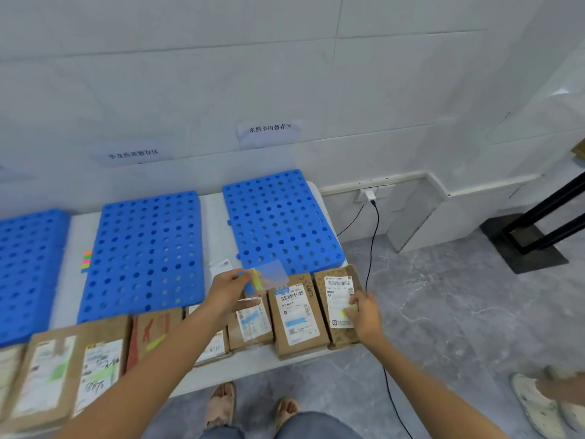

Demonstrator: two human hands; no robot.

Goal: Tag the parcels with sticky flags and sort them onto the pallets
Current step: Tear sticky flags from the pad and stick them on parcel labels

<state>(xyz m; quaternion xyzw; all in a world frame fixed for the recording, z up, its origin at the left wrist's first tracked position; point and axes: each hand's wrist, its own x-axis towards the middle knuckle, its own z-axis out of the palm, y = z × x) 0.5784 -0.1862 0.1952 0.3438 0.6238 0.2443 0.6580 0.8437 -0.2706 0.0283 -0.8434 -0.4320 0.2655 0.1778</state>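
Table [212,223] against the wall, three blue pallets [145,251] laid across its back, and paper signs [269,128] on the wall above them. Nothing sits on any pallet. Parcels [297,315] lie in one row along the near edge, labels up. The hands are apart. The left hand [231,289] is held up over the row and pinches a clear flag sheet [269,275] with a yellow-green strip on it. The right hand [364,315] is down on the end parcel [338,305], fingertips on a yellow-green flag [349,310] that lies on its label. I cannot tell whether the flag is pinched or being pressed flat. A spare flag pad [86,261] in several colours lies between the left and middle pallets. Green flags show on the red-marked parcel [155,331] and the big parcel [72,369] further left, so tagging looks done there. The two parcels beside the end one carry blue smudges on their labels, which may or may not be flags. My reading is that tagging is well on, perhaps near its last piece, with the end parcel in hand now. Sorting has not begun, and every parcel has yet to go onto a pallet.
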